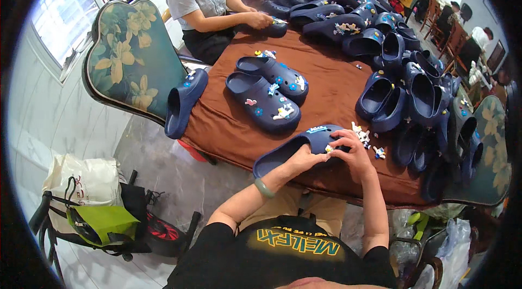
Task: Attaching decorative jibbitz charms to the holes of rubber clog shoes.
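Both hands work on one navy foam clog [293, 150], smooth matte rubbery upper, rounded toe, lying at the near edge of the table [326, 98] under a brown cloth. Left hand [304, 157] lies on the clog's upper, fingers curled down against it, thumb side toward the heel opening; it grips the shoe body. Jade-green smooth bangle [265, 188] on that wrist. Right hand [350, 150] curls over the toe end of the same clog, fingertips pinched narrow on a small pale charm [329, 148] pressed against the upper; cannot tell if the charm is seated.

Just right of the right hand: loose heap of small moulded plastic charms [364, 137], white and blue, lumpy shapes, on the cloth. Beyond the grip, further up the table: a pair of finished clogs [266, 93], side by side, dotted with colourful charms. Left of the grip, one clog [184, 103] hangs off the table edge, toe down. Right of the grip: big jumbled pile of navy clogs [418, 98], glossy-ish curved shells, stacked and overlapping.

Far side: a co-worker's hand [260, 18] rests on another clog [272, 29]. Floral padded chair back [133, 55] to the left, scalloped outline. Floor below left: white bag [87, 180], green bag [103, 222].
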A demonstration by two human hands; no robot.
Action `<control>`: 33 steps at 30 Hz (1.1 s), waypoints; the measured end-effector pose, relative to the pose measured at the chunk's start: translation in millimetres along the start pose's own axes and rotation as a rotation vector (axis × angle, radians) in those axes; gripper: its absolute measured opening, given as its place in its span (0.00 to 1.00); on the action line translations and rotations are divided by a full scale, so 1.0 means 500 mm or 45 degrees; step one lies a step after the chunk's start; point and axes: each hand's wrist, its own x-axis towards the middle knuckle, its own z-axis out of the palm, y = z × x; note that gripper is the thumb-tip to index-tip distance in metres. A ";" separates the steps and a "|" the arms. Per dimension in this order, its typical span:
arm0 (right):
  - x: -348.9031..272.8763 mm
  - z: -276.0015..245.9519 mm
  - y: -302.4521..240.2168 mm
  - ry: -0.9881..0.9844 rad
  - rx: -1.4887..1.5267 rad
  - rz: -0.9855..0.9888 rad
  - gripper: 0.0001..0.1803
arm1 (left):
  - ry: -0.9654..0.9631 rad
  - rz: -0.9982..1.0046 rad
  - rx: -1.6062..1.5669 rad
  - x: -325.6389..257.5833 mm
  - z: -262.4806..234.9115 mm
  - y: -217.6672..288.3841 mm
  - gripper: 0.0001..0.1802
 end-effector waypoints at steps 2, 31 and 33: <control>-0.004 0.010 -0.003 0.082 0.037 0.089 0.12 | 0.002 -0.034 0.025 0.005 -0.001 -0.002 0.24; -0.099 0.161 0.028 0.852 -0.191 0.016 0.13 | 0.087 0.074 -0.012 -0.001 0.025 -0.008 0.22; -0.099 0.156 0.034 0.851 -0.265 -0.014 0.15 | 0.062 0.127 0.042 0.010 0.026 -0.011 0.22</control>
